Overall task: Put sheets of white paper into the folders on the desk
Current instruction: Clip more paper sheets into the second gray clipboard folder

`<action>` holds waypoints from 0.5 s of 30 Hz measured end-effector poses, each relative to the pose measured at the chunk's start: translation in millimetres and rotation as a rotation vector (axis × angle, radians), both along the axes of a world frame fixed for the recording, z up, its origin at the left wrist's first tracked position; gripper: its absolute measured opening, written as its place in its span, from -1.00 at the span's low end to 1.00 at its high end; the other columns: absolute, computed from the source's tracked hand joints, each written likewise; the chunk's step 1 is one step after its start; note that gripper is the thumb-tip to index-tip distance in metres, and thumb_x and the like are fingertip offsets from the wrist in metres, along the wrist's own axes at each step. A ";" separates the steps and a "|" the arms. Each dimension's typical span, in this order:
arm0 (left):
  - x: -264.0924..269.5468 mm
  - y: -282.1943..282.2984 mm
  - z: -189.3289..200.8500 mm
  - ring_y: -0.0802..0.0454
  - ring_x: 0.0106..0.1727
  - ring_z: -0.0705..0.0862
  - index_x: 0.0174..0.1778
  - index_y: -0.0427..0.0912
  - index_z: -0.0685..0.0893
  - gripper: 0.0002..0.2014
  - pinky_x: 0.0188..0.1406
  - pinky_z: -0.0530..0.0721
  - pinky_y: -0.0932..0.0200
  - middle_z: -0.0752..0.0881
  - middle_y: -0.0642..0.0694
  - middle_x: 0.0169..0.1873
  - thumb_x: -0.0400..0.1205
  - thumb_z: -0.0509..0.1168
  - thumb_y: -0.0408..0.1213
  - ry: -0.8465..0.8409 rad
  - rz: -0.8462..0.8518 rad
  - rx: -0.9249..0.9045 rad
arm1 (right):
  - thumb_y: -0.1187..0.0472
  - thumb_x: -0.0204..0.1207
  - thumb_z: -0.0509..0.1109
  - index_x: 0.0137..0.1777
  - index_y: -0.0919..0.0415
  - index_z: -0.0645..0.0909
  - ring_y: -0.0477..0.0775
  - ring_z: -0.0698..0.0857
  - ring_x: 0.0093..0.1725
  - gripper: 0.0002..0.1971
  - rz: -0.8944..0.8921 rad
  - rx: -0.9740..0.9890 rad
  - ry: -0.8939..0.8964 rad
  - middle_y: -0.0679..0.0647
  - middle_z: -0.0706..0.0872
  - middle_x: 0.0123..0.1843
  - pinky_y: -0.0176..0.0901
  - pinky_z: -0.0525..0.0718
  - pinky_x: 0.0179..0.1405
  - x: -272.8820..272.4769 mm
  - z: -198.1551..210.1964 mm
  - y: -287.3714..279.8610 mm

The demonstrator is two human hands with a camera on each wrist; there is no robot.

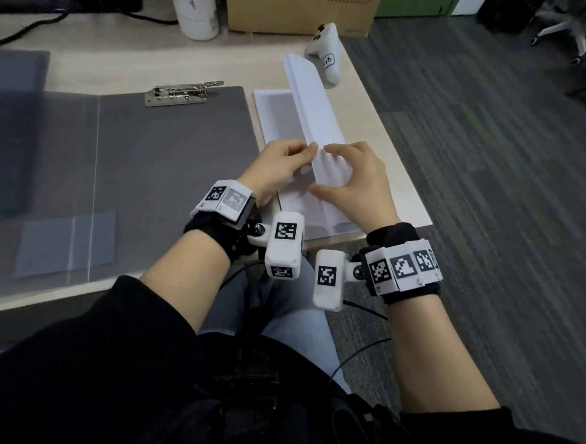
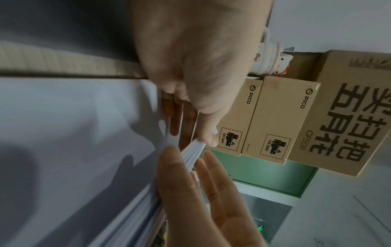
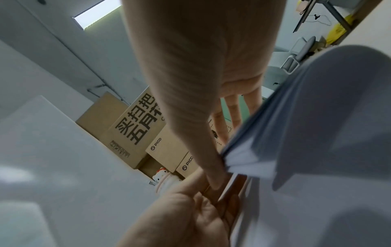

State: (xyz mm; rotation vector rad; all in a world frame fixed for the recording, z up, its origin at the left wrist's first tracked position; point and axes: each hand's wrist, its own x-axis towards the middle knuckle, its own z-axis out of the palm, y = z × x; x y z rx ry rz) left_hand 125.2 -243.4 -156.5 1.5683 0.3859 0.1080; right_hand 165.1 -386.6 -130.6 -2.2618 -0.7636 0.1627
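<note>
Both hands, left hand (image 1: 281,168) and right hand (image 1: 352,181), pinch lifted sheets (image 1: 320,120) off the paper stack (image 1: 274,117), separating some for the open folder (image 1: 171,166) left.

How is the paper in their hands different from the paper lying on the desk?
The lifted sheets stand on edge, tilted, pinched between the left hand and right hand; the stack lies flat on the desk, untouched. The lifted sheets bend and fan at the near end; the stack stays square. Both are plain white.

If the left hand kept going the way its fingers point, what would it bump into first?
Most likely the right hand. The left hand points rightward across the lifted white paper it grips, and the two hands' fingertips nearly meet there; depth is hard to judge.
</note>
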 end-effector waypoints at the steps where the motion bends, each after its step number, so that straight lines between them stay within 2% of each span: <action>1: -0.5 0.4 -0.7 -0.04 -0.20 0.43 -0.11 -0.34 0.61 -0.76 -0.11 0.42 0.12 0.52 -0.22 -0.27 0.69 0.21 -0.20 0.001 0.000 0.008 | 0.18 0.25 0.63 0.34 0.19 0.58 0.09 0.58 0.25 -0.38 0.013 0.002 0.005 0.14 0.58 0.22 -0.32 0.43 0.22 -1.0 -0.5 0.5; 5: -0.6 0.8 -4.5 0.08 -0.31 0.38 -0.16 -0.34 0.56 -0.79 -0.24 0.36 0.24 0.46 -0.14 -0.36 0.73 0.14 -0.33 -0.020 0.007 0.030 | 0.20 0.26 0.63 0.36 0.21 0.57 0.04 0.57 0.28 -0.37 0.020 0.014 0.003 0.12 0.55 0.26 -0.41 0.39 0.21 -2.0 -4.6 -0.3; 10: 0.2 1.8 -7.5 0.01 -0.25 0.37 -0.06 -0.37 0.57 -0.82 -0.22 0.33 0.20 0.45 -0.23 -0.22 0.73 0.13 -0.34 -0.028 0.017 0.027 | 0.23 0.25 0.63 0.35 0.24 0.57 0.02 0.58 0.26 -0.37 0.021 0.041 -0.003 0.14 0.56 0.27 -0.49 0.36 0.17 -1.0 -5.6 -1.0; 13: 1.0 0.4 -8.1 0.08 -0.29 0.38 -0.19 -0.34 0.56 -0.78 -0.25 0.35 0.25 0.46 -0.15 -0.32 0.73 0.11 -0.36 -0.024 0.029 0.027 | 0.25 0.24 0.63 0.35 0.25 0.57 0.00 0.58 0.26 -0.37 0.017 0.056 0.000 0.14 0.57 0.28 -0.50 0.35 0.17 -0.6 -6.1 -1.4; 15: 1.1 -0.5 -7.6 0.11 -0.31 0.40 -0.30 -0.25 0.55 -0.72 -0.28 0.37 0.29 0.49 -0.11 -0.37 0.73 0.11 -0.37 -0.019 0.033 0.020 | 0.25 0.24 0.63 0.35 0.25 0.57 -0.02 0.58 0.26 -0.37 0.015 0.065 0.004 0.13 0.57 0.28 -0.53 0.34 0.16 -0.3 -6.5 -1.6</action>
